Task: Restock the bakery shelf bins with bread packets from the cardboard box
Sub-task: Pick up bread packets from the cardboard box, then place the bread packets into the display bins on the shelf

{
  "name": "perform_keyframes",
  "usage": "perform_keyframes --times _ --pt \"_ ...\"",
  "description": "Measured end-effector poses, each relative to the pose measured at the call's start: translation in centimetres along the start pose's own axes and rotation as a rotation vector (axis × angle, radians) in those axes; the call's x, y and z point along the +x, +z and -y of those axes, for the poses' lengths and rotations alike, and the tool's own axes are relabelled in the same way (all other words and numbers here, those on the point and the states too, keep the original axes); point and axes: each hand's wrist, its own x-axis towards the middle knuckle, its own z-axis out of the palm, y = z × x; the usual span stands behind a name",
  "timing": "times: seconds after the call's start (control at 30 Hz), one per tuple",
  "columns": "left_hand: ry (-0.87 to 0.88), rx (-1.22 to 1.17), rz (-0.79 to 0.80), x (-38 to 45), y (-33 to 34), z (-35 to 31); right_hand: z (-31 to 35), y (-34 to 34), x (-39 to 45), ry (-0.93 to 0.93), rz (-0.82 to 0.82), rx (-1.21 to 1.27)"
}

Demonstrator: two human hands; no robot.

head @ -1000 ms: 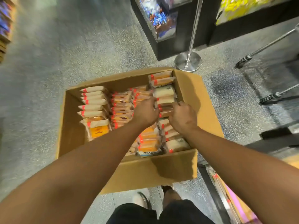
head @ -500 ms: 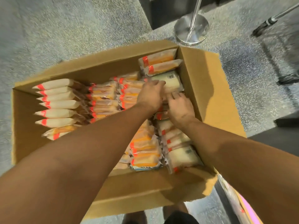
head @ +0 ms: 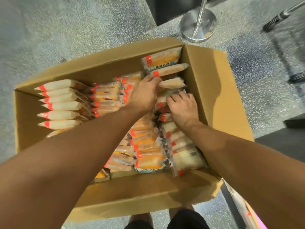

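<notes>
Speckled grey floor spreads under everything, and the cardboard box sits on it just ahead of my feet. Closest to me inside the box, below my right wrist, a pale packet with a barcode lies flat against the near wall, with orange-filled bread packets stacked beside it under my left forearm. Out to the left of my left arm stands a row of white packets on edge, red tabs pointing outward. My right hand is pressed down among the packets, fingers curled into them; what exactly it holds I cannot tell. My left hand reaches just beyond it, fingertips pinching a tan packet. Past both hands, two more packets lie in the far corner. Beyond the box stands a shiny metal post base.
</notes>
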Motion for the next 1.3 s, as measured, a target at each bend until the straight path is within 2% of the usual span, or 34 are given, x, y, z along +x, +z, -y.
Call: perform_keyframes --times 0.13,0.27,0.33,0.4,0.53,0.7,0.87,1.03,1.3 --pt "0.014 -0.004 0.010 -1.8 -3.6 -1.3 0.3 -2.6 -2.1 -0.056 -0.082 0.085" --pt "0.009 -0.035 0.051 -3.6 -6.9 -2.3 1.1 -6.6 -4.7 -0.041 -0.018 0.187" --pt "-0.002 -0.071 0.093 -4.8 -8.6 -3.0 1.8 -8.2 -6.2 0.009 0.072 0.314" --pt "0.005 -0.088 0.134 -6.2 -10.5 -3.9 2.6 -10.2 -8.3 0.085 0.093 0.388" --pt "0.161 -0.109 0.192 -10.1 -14.1 -6.3 4.7 -15.5 -13.6 0.163 0.008 0.495" --pt "0.283 -0.087 0.184 -15.4 -17.5 -12.1 6.6 -21.0 -22.0 0.387 -0.053 0.500" --pt "0.473 -0.044 0.169 -19.9 -19.4 -21.6 6.2 -26.5 -32.7 0.544 -0.116 0.436" --pt "0.729 -0.014 0.169 -25.1 -19.4 -33.9 4.5 -31.8 -45.3 0.705 -0.202 0.345" --pt "1.052 -0.110 0.154 -40.9 -15.3 -57.0 1.5 -37.1 -70.5 1.026 -0.341 0.158"
